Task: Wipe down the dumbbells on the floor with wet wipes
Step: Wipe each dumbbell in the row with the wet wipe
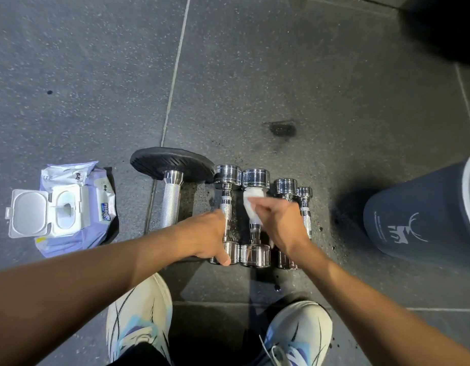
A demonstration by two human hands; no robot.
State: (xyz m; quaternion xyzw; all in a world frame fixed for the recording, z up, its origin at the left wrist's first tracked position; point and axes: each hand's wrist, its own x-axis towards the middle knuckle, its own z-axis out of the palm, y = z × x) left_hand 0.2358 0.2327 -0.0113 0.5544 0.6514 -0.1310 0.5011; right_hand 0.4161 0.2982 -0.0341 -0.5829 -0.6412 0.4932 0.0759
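1. The right hand (280, 223) pinches a white wet wipe (251, 207) against the handle of the middle chrome dumbbell (255, 217). So the wiping is under way.
2. Just left of that dumbbell, the left hand (207, 236) closes on its neighbour (226, 215), steadying it.
3. Next, I'd judge, comes working the wipe toward the near head (two smaller dumbbells (294, 191) wait to its right).
4. The open wipes pack (70, 210) lies well left.

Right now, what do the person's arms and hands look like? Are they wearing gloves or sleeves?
No gloves and no sleeves. The left hand and the right hand are bare, and so are both forearms right up to the picture's edge. I see no watch, bracelet or ring, though some fingers are hidden. Each arm looks long and wide near the camera because of the wide-angle lens.
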